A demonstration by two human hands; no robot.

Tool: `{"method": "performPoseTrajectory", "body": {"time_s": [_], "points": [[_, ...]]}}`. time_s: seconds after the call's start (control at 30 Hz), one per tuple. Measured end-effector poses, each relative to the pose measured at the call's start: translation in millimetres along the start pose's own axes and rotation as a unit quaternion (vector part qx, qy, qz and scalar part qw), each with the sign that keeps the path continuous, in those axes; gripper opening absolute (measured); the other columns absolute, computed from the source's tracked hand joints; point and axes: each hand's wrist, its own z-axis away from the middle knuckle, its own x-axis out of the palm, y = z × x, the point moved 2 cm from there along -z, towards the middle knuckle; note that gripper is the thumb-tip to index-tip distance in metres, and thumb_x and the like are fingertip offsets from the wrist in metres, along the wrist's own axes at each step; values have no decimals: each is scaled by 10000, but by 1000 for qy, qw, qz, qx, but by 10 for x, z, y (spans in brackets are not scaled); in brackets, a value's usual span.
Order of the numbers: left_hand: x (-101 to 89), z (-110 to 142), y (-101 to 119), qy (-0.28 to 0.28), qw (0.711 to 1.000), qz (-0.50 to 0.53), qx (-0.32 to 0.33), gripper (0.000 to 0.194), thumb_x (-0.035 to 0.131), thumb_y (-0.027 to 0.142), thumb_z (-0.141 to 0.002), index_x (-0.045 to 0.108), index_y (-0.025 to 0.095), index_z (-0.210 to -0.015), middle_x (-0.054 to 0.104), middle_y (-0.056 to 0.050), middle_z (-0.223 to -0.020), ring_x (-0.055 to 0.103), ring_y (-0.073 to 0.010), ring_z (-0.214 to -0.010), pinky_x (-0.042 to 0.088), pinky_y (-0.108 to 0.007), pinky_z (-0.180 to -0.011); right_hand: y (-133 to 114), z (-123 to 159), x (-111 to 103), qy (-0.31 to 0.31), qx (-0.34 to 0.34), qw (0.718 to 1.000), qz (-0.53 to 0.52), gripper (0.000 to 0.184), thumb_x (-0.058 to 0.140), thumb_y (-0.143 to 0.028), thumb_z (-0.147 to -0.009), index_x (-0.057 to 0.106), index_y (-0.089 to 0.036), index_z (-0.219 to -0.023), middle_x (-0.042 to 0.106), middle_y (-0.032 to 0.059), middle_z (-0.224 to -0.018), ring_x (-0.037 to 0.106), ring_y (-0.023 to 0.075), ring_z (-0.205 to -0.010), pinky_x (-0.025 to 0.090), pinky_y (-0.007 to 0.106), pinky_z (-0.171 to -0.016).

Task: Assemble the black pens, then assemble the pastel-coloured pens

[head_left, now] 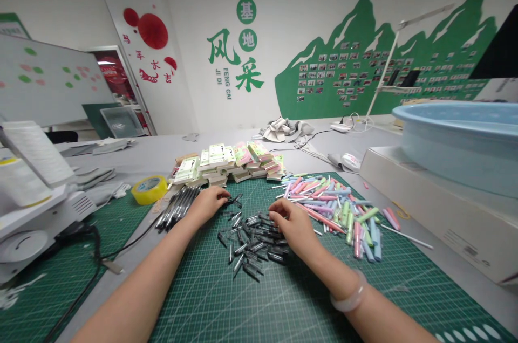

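In the head view, a green mat (202, 294) with a fine white grid lies flat on the grey table (319, 155). At its middle is a loose heap of caps (257, 246), short, glossy black tubes with pale glints, lying at all angles.

The right hand (295, 224) is over the heap's right edge, fingers bent toward the thumb, hiding some caps; whether it grips one, I cannot tell. A smooth, milky bracelet (350, 297) circles that wrist. The left hand (208, 203) is narrow, its fingertips at a few thin black pieces (235, 201) beyond the heap; I cannot tell if any is held. Beside it, slim, shiny pens (176, 211) lie side by side in a row, partly covered by the forearm.

To the right spreads a jumble of smooth pastel tubes (348, 213), with thin white rods among them. Behind the hands, pale paper blocks (216, 157) are piled unevenly, and crumpled cloth (279, 130) lies farther back. A glossy yellow roll of tape (149, 190) is near the pens.

A white machine (40, 224) with a black cord (96, 246) fills the left side. On the right, a rounded blue basin (461, 143) on a long white box (429, 213) blocks part of the table.
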Motion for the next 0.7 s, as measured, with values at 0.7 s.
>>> {"method": "performPoseTrajectory", "body": {"time_s": [0.7], "points": [[34, 12, 71, -69, 996, -47, 35, 184, 572, 154, -692, 694, 230, -807, 658, -26, -820, 584, -177, -767, 414, -250, -688, -22, 15, -2, -12, 6, 1000, -6, 76, 540, -198, -733, 614, -198, -751, 633, 2, -690, 571, 158, -661, 409, 265, -609]]}}
